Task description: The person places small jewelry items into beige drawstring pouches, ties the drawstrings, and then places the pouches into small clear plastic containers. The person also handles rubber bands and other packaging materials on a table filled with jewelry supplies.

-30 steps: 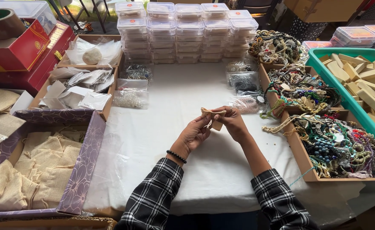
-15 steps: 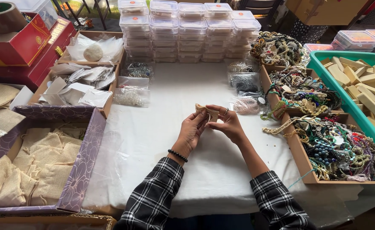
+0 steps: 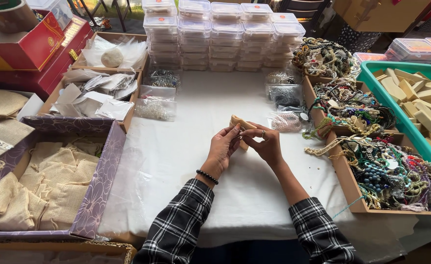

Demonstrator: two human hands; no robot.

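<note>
Both of my hands meet over the middle of the white tablecloth [image 3: 186, 161]. My left hand [image 3: 223, 149] and my right hand [image 3: 264, 143] pinch a small tan cloth pouch [image 3: 238, 121] between their fingertips, holding it just above the cloth. A black bead bracelet circles my left wrist and a ring sits on a right finger. Both sleeves are black-and-white plaid. Most of the pouch is hidden behind my fingers.
A purple floral box [image 3: 103, 181] of burlap pouches sits at left. Stacked clear plastic boxes [image 3: 225, 34] line the back. Cardboard trays of beaded necklaces [image 3: 386, 171] run down the right beside a teal bin of wooden blocks [image 3: 421, 102]. Small plastic bags [image 3: 157, 100] lie ahead.
My hands have drawn slightly closer together around the pouch and turned it; the pouch looks more folded up between my fingers than a second ago.
</note>
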